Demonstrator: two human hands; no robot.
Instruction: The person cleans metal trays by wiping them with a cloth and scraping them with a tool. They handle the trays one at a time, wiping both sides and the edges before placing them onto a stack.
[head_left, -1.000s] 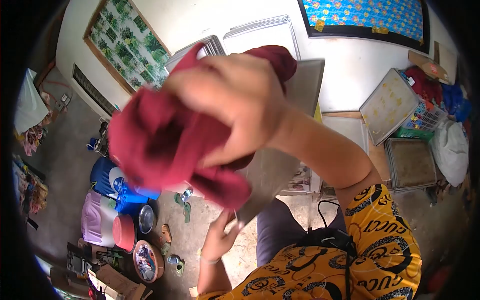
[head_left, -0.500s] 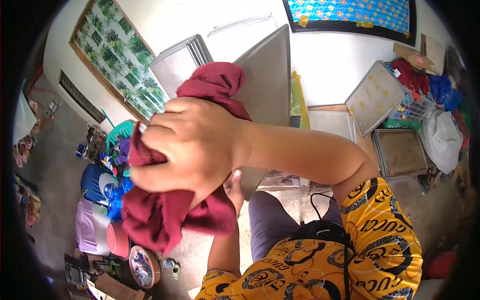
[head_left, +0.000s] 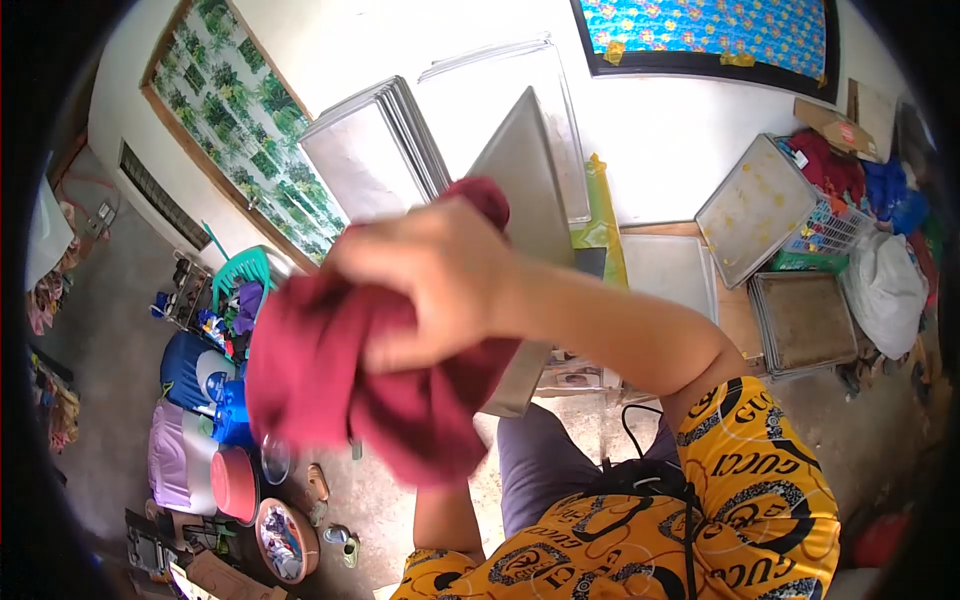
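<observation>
A maroon cloth (head_left: 330,370) hangs bunched under my right hand (head_left: 430,280), whose fingers are closed on it, slightly blurred. Behind the cloth stands a grey metal tray (head_left: 540,190), tilted on edge in front of me. My left forearm (head_left: 447,515) rises from below toward the tray's lower edge, and the cloth hides the left hand itself.
Several thin trays (head_left: 370,145) lean against the white wall at the back. On the right are a stained tray (head_left: 757,205), a tray stack (head_left: 808,320) and a white sack (head_left: 885,290). Basins and a green chair (head_left: 240,275) stand at left.
My right hand has shifted a little right with the cloth, which now spreads lower and covers my left hand. The metal tray appears lower and more tilted.
</observation>
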